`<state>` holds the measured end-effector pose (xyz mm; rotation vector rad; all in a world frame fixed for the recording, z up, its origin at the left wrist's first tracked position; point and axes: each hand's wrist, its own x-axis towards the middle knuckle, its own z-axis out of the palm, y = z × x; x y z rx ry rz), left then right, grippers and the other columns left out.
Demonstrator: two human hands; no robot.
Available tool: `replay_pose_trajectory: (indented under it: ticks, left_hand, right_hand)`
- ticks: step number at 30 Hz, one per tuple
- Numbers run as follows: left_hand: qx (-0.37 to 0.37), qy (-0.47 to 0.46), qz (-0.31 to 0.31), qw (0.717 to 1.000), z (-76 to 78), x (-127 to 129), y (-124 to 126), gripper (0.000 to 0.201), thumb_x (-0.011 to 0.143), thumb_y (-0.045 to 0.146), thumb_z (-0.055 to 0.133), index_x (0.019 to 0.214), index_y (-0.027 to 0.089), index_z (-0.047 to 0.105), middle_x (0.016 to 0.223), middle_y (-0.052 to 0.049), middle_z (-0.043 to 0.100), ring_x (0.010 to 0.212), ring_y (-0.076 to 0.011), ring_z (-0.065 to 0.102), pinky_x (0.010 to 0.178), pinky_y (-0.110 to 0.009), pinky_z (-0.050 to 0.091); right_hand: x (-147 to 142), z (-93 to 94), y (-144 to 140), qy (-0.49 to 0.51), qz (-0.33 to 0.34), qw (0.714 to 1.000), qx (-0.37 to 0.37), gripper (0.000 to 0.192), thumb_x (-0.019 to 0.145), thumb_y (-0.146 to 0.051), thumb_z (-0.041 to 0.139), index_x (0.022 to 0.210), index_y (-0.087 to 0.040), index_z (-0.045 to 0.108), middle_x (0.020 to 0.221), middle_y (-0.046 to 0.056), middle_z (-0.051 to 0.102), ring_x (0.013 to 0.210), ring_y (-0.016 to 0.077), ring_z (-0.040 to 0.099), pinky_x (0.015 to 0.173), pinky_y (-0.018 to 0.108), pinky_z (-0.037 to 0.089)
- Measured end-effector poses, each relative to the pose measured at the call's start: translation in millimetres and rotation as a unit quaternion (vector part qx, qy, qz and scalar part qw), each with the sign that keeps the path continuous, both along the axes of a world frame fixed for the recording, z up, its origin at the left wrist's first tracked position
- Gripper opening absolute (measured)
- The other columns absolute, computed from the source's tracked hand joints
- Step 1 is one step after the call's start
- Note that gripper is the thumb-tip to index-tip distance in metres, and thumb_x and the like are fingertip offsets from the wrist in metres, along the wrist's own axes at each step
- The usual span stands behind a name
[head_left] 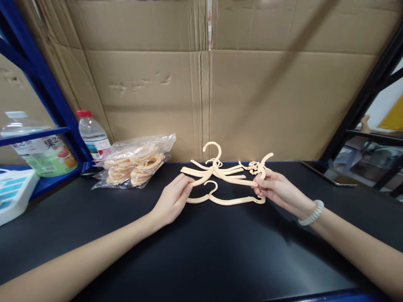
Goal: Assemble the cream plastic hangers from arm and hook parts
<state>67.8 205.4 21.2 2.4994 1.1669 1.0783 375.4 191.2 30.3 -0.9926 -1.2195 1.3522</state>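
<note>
So far left there's a white bin (14, 193) cut off by the frame edge, a big juice bottle (40, 151) half hidden behind the blue shelf rail (34, 136), then a smaller water bottle (92, 134) with a red cap and a clear bag of cream hangers (135, 163) slumped against the cardboard wall (201, 92). The left hand (171, 199) comes in low from the bottom left corner, forearm stretched out flat over the black table (201, 251), fingers pinching the left tip of a cream hanger (217, 174). That hanger lies crosswise, long axis running left to right, hook pointing up and away toward the cardboard. A second hanger (225, 199) sits just in front of it, same orientation. The right hand (273, 188), with a coiled white band (311, 213) on the wrist, grips the right ends; how many hangers are stacked there is hard to tell, it's a tangle. At the far right, a dark tablet (327, 174) lies flat.
</note>
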Motion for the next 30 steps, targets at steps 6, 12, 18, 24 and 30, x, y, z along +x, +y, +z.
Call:
replay_pose_trajectory:
  ticks: [6, 12, 18, 24, 30]
  left_hand:
    - [0.023, 0.071, 0.031, 0.997, 0.5, 1.6, -5.0, 0.021, 0.095, 0.031, 0.038, 0.106, 0.021, 0.053, 0.090, -0.004, 0.063, 0.076, -0.0180, 0.059, 0.066, -0.028, 0.043]
    - [0.057, 0.200, 0.066, 0.976, 18.6, -3.4, -8.6, 0.023, 0.097, 0.031, 0.030, 0.101, 0.021, 0.050, 0.074, -0.001, 0.061, 0.063, -0.0192, 0.057, 0.061, -0.029, 0.037]
    - [0.105, 0.290, 0.059, 0.949, 37.2, -19.3, -4.3, 0.020, 0.096, 0.029, 0.035, 0.088, 0.020, 0.051, 0.074, -0.003, 0.058, 0.066, -0.0210, 0.055, 0.064, -0.030, 0.036]
    - [0.111, 0.330, 0.026, 0.937, 40.0, -28.3, 2.2, 0.020, 0.092, 0.022, 0.040, 0.077, 0.020, 0.053, 0.074, -0.004, 0.054, 0.067, -0.0194, 0.052, 0.062, -0.029, 0.036]
    - [0.088, 0.400, -0.019, 0.912, 48.3, -26.4, -5.6, 0.015, 0.090, 0.017, 0.046, 0.079, 0.018, 0.055, 0.084, -0.004, 0.056, 0.073, -0.0186, 0.054, 0.064, -0.029, 0.037]
  right_hand:
    - [1.3, -3.1, 4.6, 0.008, 0.000, 1.000, 0.000, 0.022, 0.070, -0.030, 0.077, 0.078, -0.019, 0.060, 0.070, 0.001, 0.060, 0.062, 0.0143, 0.059, 0.057, 0.027, 0.050]
    - [8.1, 1.3, 8.7, 0.041, -0.014, 0.999, 0.027, 0.022, 0.077, -0.035, 0.071, 0.095, -0.021, 0.068, 0.085, 0.002, 0.057, 0.073, 0.0130, 0.055, 0.066, 0.027, 0.052]
    - [21.0, -1.7, 18.4, 0.048, -0.024, 0.997, 0.061, 0.017, 0.076, -0.036, 0.070, 0.088, -0.023, 0.069, 0.080, 0.001, 0.059, 0.070, 0.0133, 0.054, 0.064, 0.027, 0.050]
    - [47.7, 3.7, 28.4, -0.032, 0.003, 0.998, 0.053, 0.021, 0.066, -0.035, 0.080, 0.077, -0.020, 0.070, 0.074, 0.000, 0.061, 0.061, 0.0108, 0.053, 0.059, 0.026, 0.049]
    - [64.0, 19.0, 26.1, -0.336, 0.137, 0.926, 0.107, 0.029, 0.069, -0.043, 0.078, 0.084, -0.018, 0.073, 0.081, 0.004, 0.069, 0.075, 0.0174, 0.062, 0.071, 0.030, 0.048]
